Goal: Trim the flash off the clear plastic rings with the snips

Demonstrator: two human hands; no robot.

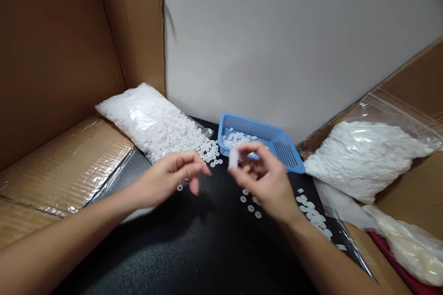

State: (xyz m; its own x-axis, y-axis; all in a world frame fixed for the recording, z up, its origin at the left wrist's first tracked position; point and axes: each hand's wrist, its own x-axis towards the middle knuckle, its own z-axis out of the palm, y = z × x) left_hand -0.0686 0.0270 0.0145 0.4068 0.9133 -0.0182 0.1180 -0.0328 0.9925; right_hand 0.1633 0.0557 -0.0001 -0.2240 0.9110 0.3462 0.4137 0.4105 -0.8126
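Note:
Between the thumb and fingers of my right hand [265,177] is a small white piece [233,158], held upright in front of the blue basket [294,147]. My left hand [176,175] hovers over the black surface to the left, fingers apart and curving down, with nothing visible in it. Small white rings [211,152] spill from the mouth of a clear bag [148,120] behind my left hand. More rings lie in the basket. A few loose rings [251,208] rest below my right hand.
Flat white pieces [313,214] lie in a group right of my right forearm. A zip bag of white pieces [363,156] leans at the right, above another plastic bag [408,244]. Cardboard [62,166] stands at the left, and a pale wall [277,46] rises behind.

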